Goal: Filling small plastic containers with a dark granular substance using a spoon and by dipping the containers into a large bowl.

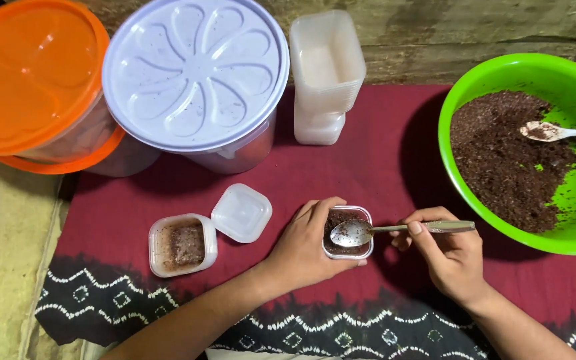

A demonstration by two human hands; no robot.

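A dark red cloth (pixel 368 167) with a black-and-white patterned near border covers the surface; rough weathered wood (pixel 435 27) runs along the far edge. The left hand (pixel 301 250) wraps around a small square translucent plastic cup (pixel 348 233) of dark brown crumbs, near centre. The right hand (pixel 451 253) pinches a shiny metal spoon (pixel 368 230), its bowl resting over the cup. At right sits a glossy round green plastic bowl (pixel 568 73) of crumbs.
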